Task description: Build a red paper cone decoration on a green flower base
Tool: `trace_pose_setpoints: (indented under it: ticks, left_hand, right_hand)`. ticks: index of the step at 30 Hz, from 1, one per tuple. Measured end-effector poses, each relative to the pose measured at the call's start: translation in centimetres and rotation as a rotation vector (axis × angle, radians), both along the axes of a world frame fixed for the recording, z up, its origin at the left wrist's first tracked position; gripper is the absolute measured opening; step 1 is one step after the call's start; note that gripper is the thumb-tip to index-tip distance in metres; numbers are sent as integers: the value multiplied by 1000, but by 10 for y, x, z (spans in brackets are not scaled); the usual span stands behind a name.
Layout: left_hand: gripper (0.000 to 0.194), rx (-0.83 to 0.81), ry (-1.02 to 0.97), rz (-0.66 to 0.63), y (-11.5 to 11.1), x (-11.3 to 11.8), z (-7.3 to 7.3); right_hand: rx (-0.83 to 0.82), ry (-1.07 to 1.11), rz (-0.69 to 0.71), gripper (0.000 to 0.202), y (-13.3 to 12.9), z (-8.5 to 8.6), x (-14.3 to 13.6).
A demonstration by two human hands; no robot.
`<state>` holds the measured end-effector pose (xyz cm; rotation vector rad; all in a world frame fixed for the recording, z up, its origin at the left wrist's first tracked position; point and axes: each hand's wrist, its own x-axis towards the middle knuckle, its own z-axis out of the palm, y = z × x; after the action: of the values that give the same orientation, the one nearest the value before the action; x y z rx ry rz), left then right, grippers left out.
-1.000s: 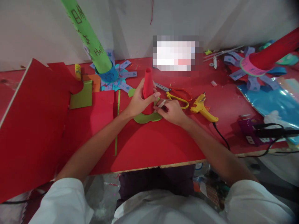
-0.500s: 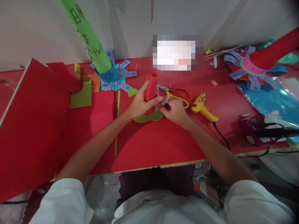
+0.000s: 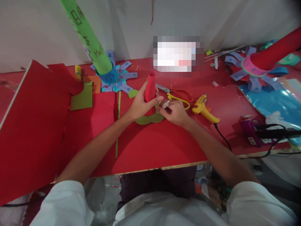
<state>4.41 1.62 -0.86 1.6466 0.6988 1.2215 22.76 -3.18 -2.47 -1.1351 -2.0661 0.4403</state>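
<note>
My left hand (image 3: 140, 102) is wrapped around a red paper tube (image 3: 150, 86), which stands nearly upright over a green scalloped paper base (image 3: 150, 119). Close beside the tube's lower end, my right hand (image 3: 175, 111) pinches a small whitish piece (image 3: 166, 104), perhaps tape or backing paper; its exact kind is unclear. Just beyond my right hand lie red-handled scissors (image 3: 182, 93) and yellow-handled scissors (image 3: 185, 103), partly covered by that hand. A small green paper piece (image 3: 133, 93) rests behind my left wrist.
A yellow glue gun (image 3: 204, 108) with a black cord lies to the right. Behind on the left stands a tall green paper tube (image 3: 94, 47); a big red tube (image 3: 279, 53) leans at far right. Red board (image 3: 30, 131), a glue stick (image 3: 78, 73) and a green strip (image 3: 118, 125) occupy the left.
The red tube and my left hand have shifted very slightly left. My right fingers have moved a little lower, and the whitish piece now points more upward.
</note>
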Motion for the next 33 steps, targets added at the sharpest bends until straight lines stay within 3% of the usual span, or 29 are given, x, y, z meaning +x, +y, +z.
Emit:
trace_pose_setpoints:
  ticks: [7,10,14,18,22,28,33]
  left_hand:
    - [47,9,-148,305,-12,5,23]
    - [43,30,-95,377,-12,7,21]
    - [40,33,-2,368,-7,6,-2]
    - [40,29,13,368,-4,4,-16]
    - [41,46,-10,379,-6,3,-17]
    - [41,27,14,358,-7,6,-15]
    - [45,34,43,333,-3,2,-16]
  right_hand:
    - [118,191,-172,38,-6,11,2]
    - [101,226,-201,36,-9,13,1]
    - [32,205,-137,35,-6,10,-1]
    - [-29,139,30,42,2,-3,-8]
    - [-71,84,72,41,5,-10,-12]
    - [-97,27,52,43,2,-7,-16]
    - [-22,119,-45,44,-1,2,-9]
